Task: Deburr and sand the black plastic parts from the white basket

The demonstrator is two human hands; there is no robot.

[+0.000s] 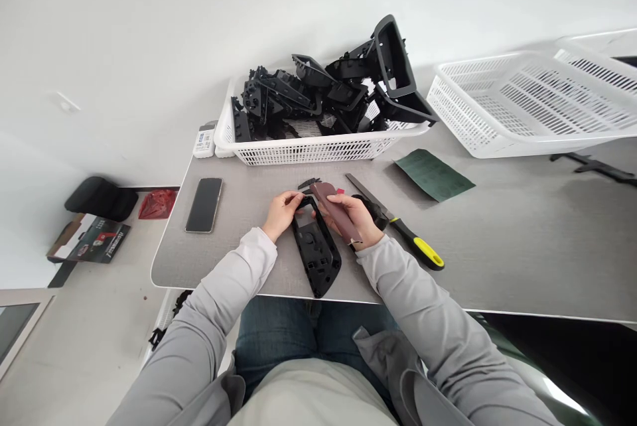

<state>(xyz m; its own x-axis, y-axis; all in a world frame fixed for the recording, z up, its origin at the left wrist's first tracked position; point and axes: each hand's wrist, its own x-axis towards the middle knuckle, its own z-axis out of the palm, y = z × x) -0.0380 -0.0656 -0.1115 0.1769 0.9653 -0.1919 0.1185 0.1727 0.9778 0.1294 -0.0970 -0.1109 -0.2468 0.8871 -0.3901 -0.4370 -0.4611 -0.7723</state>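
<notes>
R-side white basket (527, 142) cut off by pic's R edge; 1 blk item (380, 215) part. hidden behind R hand (359, 219).

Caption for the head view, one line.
Left hand steadies a black plastic part while the right hand holds brown folded sheet beside it.

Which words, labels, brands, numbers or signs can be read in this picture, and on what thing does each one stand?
No text can be read with certainty.
Small white object beside the filled basket: bluish print, too blurred to read.
Box on the floor: pale lettering on its dark side, too small to read.
</notes>
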